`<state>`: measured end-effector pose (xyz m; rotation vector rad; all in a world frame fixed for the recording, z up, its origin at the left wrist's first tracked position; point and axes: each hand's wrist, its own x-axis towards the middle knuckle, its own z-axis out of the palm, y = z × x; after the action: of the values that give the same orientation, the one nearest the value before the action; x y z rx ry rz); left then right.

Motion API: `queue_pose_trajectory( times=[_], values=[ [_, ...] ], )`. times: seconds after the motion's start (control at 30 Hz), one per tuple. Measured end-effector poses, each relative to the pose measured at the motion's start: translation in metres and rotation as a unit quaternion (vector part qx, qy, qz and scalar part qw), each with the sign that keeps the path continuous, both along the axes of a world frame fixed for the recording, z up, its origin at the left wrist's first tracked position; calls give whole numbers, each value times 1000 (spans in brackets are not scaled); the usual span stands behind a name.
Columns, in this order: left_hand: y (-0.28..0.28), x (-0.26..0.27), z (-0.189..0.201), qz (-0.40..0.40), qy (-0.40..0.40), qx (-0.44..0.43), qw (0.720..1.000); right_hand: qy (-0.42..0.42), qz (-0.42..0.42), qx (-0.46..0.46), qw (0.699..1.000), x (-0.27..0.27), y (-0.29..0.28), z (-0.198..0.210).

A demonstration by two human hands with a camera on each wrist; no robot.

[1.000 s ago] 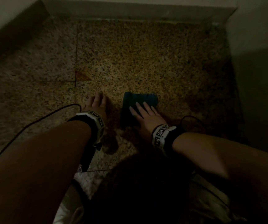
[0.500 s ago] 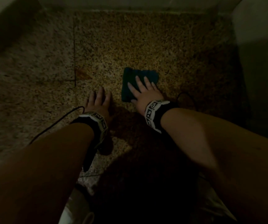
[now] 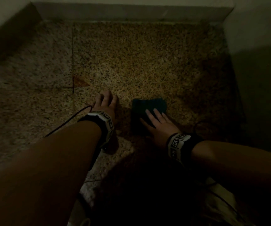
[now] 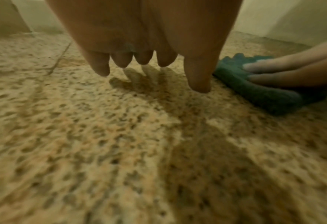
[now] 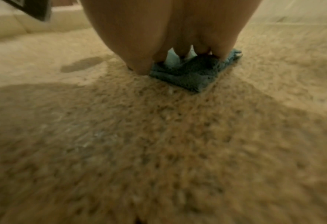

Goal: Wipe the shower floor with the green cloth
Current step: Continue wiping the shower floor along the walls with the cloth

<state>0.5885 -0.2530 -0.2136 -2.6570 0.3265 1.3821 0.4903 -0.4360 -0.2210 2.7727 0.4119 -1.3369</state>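
Raised grey curb [image 3: 131, 13] along far edge; pale wall [image 3: 259, 26] right of curb; thin black cable [image 3: 69, 120] trailing nearer, well apart from curb.

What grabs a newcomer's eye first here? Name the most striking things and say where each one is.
The green cloth stands out most, lying flat near the middle of the speckled shower floor, with the right hand pressing straight fingers on its near part. Just left of it, the left hand rests on bare stone, apart from the cloth. A dark wrist cable trails away from that hand.
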Motion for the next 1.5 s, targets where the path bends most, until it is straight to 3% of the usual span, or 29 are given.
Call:
queue_pose_trajectory(
  times=[0.17,0.5,0.67,0.87,1.07,1.27,1.5],
  values=[
    [-7,-5,-5,2,9,1,1000,-32,-24,4,999,8,3,-6],
    [-2,-10,-6,-53,-26,18,998,-57,-98,-24,993,87,-1,-7],
    [0,-9,-9,-57,-38,3,998,-58,-86,-26,994,68,-3,-6],
    [-17,-4,-3,-95,-53,-17,994,2,-81,-20,997,2,-24,-2],
    [-43,-8,-1,-144,-13,-4,989,6,-108,-43,993,-22,-20,1],
    [-39,-7,-13,-143,-11,0,990,-30,-204,-24,978,-1,-1,-10],
    [-39,1,-29,-144,8,23,989,-56,-204,-43,976,72,-25,-15]
  ],
)
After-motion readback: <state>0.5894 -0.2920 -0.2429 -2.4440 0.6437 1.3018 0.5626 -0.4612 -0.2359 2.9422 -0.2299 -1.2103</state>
